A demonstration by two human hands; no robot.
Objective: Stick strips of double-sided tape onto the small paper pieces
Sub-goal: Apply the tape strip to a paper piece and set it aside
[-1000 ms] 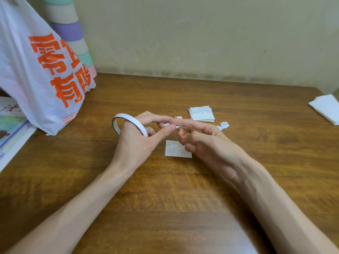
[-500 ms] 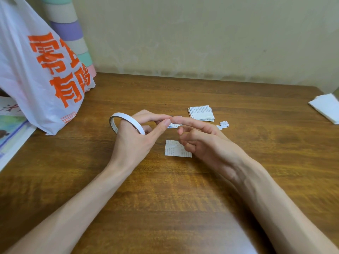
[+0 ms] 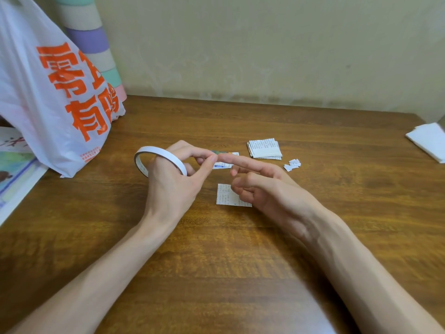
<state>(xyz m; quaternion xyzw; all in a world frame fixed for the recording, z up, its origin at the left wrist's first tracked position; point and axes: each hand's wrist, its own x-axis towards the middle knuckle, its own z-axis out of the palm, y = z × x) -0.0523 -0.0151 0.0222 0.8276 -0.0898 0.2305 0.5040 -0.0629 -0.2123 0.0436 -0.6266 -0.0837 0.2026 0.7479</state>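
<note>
Wooden worktop (image 3: 216, 273): brown, against a beige wall (image 3: 265, 44).
Left hand (image 3: 173, 184): thumb and forefinger pinched, tape roll (image 3: 154, 150) ringing its fingers.
Right hand (image 3: 272, 189): forefinger straight, touching left fingertips; grasp unclear.

glossy wood table (image 3: 240, 261); paper pieces (image 3: 265, 148); plastic bag (image 3: 48, 92)

A white plastic bag (image 3: 48, 97) carries large orange Chinese characters: 零 and 有 read clearly, and two beside them are partly creased. Small orange print beneath is too fine to read, as is the printing on the paper pieces (image 3: 265, 148).
</note>
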